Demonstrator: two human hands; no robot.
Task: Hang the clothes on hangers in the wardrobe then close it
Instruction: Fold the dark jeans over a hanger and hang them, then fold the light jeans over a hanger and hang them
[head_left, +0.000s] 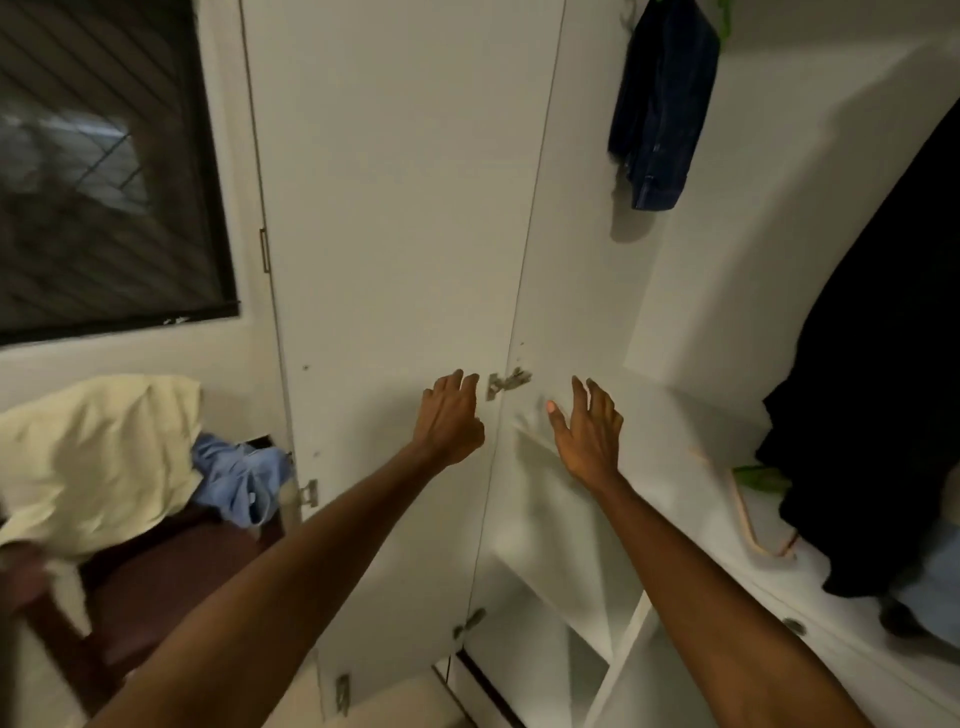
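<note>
Both bare arms reach forward: the left hand (451, 415), fingers loosely curled and holding nothing, lies against the white wardrobe door (395, 208) just beside the metal latch (506, 383); the right hand (587, 431), fingers spread, reaches towards the adjoining door panel (576, 249); contact there cannot be told. In the open compartment to the right hangs a black garment (878, 364) above a hanger (748, 525); a dark blue garment (662, 104) hangs high up

A dark wooden chair (171, 566) stands at 8 o'clock. On it lie a pale yellow cloth (98, 457) and, touching it on the 3 o'clock side, a light blue garment (241, 478). At 4 o'clock, a white shelf (727, 525) carries a pink hanger (748, 525).
</note>
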